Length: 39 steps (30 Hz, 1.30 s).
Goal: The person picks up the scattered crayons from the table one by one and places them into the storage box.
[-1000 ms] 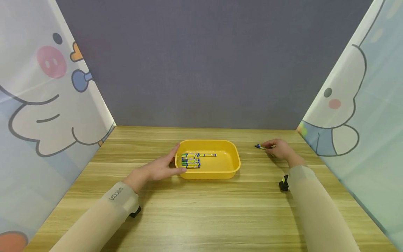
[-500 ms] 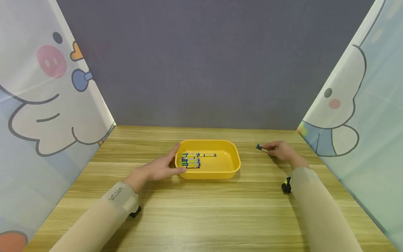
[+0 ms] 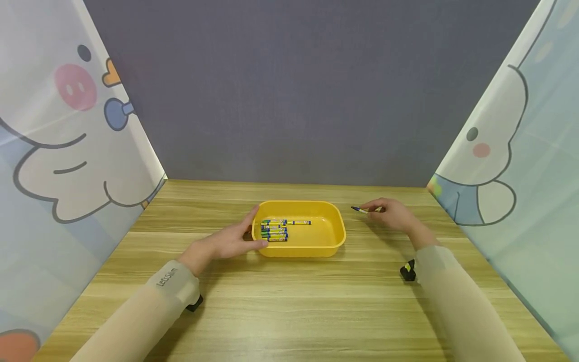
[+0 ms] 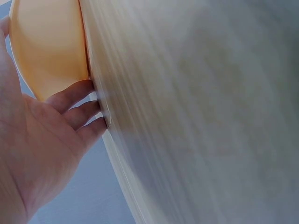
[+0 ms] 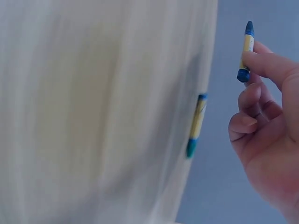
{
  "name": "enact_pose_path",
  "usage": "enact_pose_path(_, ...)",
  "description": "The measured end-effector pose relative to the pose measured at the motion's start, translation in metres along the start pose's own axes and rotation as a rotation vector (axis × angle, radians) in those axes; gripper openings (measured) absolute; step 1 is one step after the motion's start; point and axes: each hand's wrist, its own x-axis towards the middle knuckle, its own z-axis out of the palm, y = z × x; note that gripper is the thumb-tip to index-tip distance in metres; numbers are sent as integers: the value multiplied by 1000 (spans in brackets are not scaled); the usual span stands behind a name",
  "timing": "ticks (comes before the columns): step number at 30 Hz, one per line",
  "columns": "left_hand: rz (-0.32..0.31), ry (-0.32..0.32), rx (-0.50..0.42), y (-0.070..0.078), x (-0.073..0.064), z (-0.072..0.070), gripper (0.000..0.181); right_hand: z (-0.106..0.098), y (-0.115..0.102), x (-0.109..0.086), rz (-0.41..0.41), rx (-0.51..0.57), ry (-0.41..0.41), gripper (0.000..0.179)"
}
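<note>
A shallow yellow plastic tray (image 3: 316, 251) stands on the table, with several crayons (image 3: 274, 234) side by side at its left end and a yellow crayon (image 3: 299, 222) to their right. My left hand (image 3: 232, 242) grips the tray's left end, thumb over the near rim and fingers along the outer wall (image 4: 56, 51). Right of the tray, my right hand (image 3: 391, 213) pinches a dark blue crayon (image 5: 248, 44) between thumb and fingers, its tip pointing toward the tray. Below that hand, a green-tipped crayon (image 5: 196, 123) lies on the table.
The wood-grain table (image 3: 289, 306) extends around the tray. A dark grey panel (image 3: 289, 90) rises at its back edge, and cartoon-printed sheets (image 3: 59, 176) hang at both sides. A black wrist device (image 3: 408, 271) shows under the right sleeve.
My right hand has picked up the blue crayon and moved it left toward the tray, leaving the other crayon behind on the table. The left hand and tray have stayed in place.
</note>
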Motion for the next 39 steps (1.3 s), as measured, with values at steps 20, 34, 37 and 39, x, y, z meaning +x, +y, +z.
enact_pose_path(20, -7, 9, 47, 1, 3, -2, 120, 45, -94, 30, -153, 143, -12, 28)
enact_pose_path(34, -29, 14, 62, 0, 3, 0, 120, 81, -127, 47, -279, 155, -81, 27)
enact_pose_path(37, -29, 9, 54, 0, 3, 0, 121, 86, -129, 49, -266, 155, -93, 27)
enact_pose_path(39, -26, 7, 48, -1, 3, 0, 121, 89, -130, 50, -254, 151, -97, 27)
